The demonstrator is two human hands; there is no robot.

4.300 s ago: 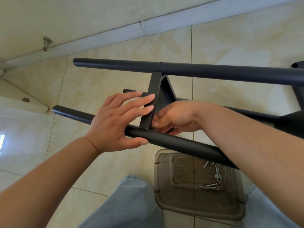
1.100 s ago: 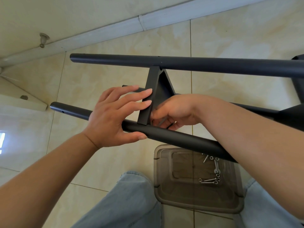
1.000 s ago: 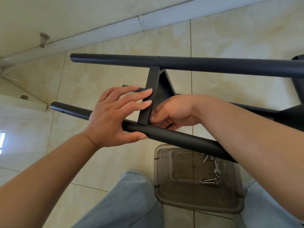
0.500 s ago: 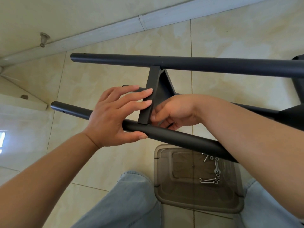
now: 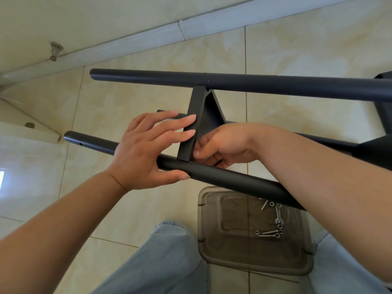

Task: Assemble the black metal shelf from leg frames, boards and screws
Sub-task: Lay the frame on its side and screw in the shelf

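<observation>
Hands first: your left hand point(image 5: 144, 151) lies over the near tube point(image 5: 229, 177) of the black shelf frame, thumb tucked under the tube and the fingers point(image 5: 180, 124) stretched out nearly straight, their tips pressing flat against the side of the black cross board point(image 5: 197, 115). So that hand is released rather than clenched; it braces, it does not wrap. Your right hand point(image 5: 224, 145) comes in from the other side of the board, fingers curled in toward the joint where the board's lower end meets the near tube. A small dark piece point(image 5: 218, 161) shows between those fingers, pinched there, but it is too hidden to say what it is.

The board stands on edge between the near tube and the far tube point(image 5: 275, 83), touching both, its upper end tucked just under the far one. A third tube point(image 5: 331, 142) runs lower down behind your right wrist. At the right edge more black frame parts point(image 5: 379, 151) join the tubes. The whole frame lies on its side above the tiled floor point(image 5: 131, 98), in front of your knees.

Between your legs, below the near tube, sits a translucent brown plastic tray point(image 5: 214, 251) on the floor. Loose silver screws point(image 5: 273, 225) lie scattered in its right part, well apart from both hands. A pale skirting board point(image 5: 212, 24) runs along the wall beyond the frame, with a small door stop point(image 5: 55, 49) fixed to it at the left.
</observation>
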